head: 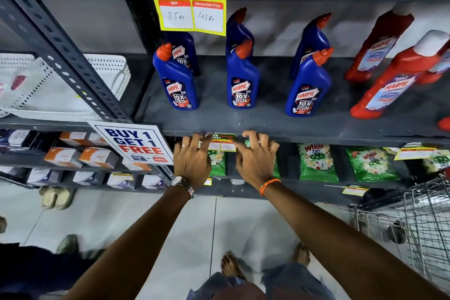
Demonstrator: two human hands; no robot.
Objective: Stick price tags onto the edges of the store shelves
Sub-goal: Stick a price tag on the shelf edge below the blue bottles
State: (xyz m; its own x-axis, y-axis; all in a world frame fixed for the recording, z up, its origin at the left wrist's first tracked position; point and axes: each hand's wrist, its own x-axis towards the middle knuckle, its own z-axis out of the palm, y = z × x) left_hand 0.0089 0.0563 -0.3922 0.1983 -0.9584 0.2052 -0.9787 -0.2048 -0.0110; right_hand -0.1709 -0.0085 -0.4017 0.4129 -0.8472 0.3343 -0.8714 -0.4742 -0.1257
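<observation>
A small green and yellow price tag (222, 143) lies flat against the front edge of the grey shelf (316, 137) that carries the blue Harpic bottles (242, 80). My left hand (192, 158) presses its left end with spread fingers. My right hand (255, 156) presses its right end, fingers splayed over the shelf edge. Neither hand grips anything. A larger tag of the same kind (188, 2), marked 85 and 43, hangs from the shelf edge above.
A "Buy 1 Get 1 Free" sign (132, 143) hangs left of my hands. Red Harpic bottles (389, 75) stand at right, green Wheel packets (316, 163) lie on the shelf below. A wire trolley (409, 221) stands at lower right. Other people's feet (57, 197) show at left.
</observation>
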